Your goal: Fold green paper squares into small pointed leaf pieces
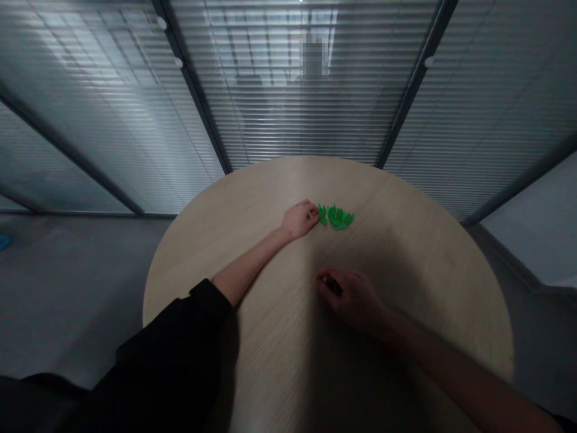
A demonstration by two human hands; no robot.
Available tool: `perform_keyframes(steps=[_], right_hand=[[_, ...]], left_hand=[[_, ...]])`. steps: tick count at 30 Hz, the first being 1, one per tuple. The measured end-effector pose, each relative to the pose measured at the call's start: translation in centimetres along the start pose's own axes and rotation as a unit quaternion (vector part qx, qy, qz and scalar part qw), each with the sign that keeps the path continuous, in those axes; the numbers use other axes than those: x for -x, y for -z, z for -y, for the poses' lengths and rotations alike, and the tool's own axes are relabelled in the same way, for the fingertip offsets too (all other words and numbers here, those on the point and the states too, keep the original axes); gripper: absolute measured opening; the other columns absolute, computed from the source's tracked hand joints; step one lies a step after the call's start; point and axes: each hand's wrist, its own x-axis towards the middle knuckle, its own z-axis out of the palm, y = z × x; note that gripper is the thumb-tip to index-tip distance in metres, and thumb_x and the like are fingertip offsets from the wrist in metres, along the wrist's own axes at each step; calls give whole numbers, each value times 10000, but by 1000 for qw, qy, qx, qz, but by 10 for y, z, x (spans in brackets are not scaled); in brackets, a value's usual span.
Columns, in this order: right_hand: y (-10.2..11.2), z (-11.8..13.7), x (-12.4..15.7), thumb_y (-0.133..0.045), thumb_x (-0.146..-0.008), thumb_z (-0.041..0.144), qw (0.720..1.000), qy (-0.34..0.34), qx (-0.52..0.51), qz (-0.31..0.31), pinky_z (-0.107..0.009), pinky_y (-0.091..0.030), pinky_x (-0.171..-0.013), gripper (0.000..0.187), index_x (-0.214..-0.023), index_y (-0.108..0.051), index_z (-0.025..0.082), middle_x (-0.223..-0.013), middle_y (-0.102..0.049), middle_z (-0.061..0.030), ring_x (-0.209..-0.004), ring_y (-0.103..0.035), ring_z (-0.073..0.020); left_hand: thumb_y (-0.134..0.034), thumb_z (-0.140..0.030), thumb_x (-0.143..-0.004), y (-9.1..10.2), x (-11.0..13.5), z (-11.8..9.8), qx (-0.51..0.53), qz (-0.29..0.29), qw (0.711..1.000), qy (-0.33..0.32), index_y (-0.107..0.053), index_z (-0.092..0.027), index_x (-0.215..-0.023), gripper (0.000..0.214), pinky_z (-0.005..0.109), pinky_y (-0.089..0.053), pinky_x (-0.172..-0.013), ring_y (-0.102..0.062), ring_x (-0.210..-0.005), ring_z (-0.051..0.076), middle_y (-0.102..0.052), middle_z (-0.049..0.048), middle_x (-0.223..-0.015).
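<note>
My left hand (pixel 301 219) rests on the far middle of the round table, its fingers closed in a pinch at the edge of a small green jagged piece (pixel 323 214) that looks like a leaf. Just to the right of that piece lies a little heap of similar green pointed pieces (pixel 341 218), some overlapping. Nearer to me, in shadow, my right hand (pixel 354 297) is closed with thumb and forefinger together, apart from the green pieces. What its fingertips hold, if anything, is too dark to make out.
The round wooden table (pixel 270 319) fills the middle. Beyond it stands a glass partition with blinds (pixel 288 120) and dark frames, with a blurred shape behind it. Grey floor (pixel 90 270) shows at the left, with a blue item (pixel 4 241) at the edge.
</note>
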Motion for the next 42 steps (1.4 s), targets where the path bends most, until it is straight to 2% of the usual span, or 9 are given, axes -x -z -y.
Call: perform_keyframes(steps=[21, 31, 34, 38, 42], right_hand=[[-1, -1, -1, -560, -965, 257, 1000, -10, 0, 2, -284, -431, -643, 182, -997, -727, 192, -742, -755, -41, -637, -698, -184], [-2, -4, -3, -558, -952, 272, 999, 1, -35, -23, -275, -430, -616, 179, -949, -720, 195, -681, -709, -18, -584, -647, -161], [2, -15, -9, -560, -948, 317, 996, -17, -66, -63, -277, -441, -608, 192, -907, -707, 200, -684, -695, -17, -578, -619, -158], [15, -46, -27, -594, -890, 373, 979, -82, -74, -171, -289, -459, -610, 197, -879, -692, 203, -744, -707, -40, -621, -618, -177], [30, -79, -50, -576, -881, 404, 962, -126, -49, -236, -318, -466, -620, 263, -975, -665, 175, -857, -732, -98, -652, -619, -201]], left_hand=[[-644, -229, -935, -1, 1, 3, 1, -10, 1000, -14, -761, -177, -989, 139, 313, -506, -763, -651, -807, 182, -726, 70, -1033], [-628, -240, -948, -2, 0, 3, -3, -14, 1000, -20, -761, -189, -992, 149, 314, -520, -784, -662, -829, 185, -728, 68, -1049], [-622, -237, -952, -2, 0, 4, -4, -15, 1000, -21, -762, -179, -994, 157, 314, -522, -796, -666, -838, 188, -729, 76, -1054], [-620, -243, -955, -2, -1, 4, -5, -15, 1000, -20, -765, -179, -1000, 165, 311, -527, -792, -668, -823, 185, -730, 80, -1058], [-619, -247, -953, -1, 0, 3, -6, -14, 1000, -20, -770, -183, -994, 168, 317, -530, -791, -669, -833, 193, -731, 82, -1042]])
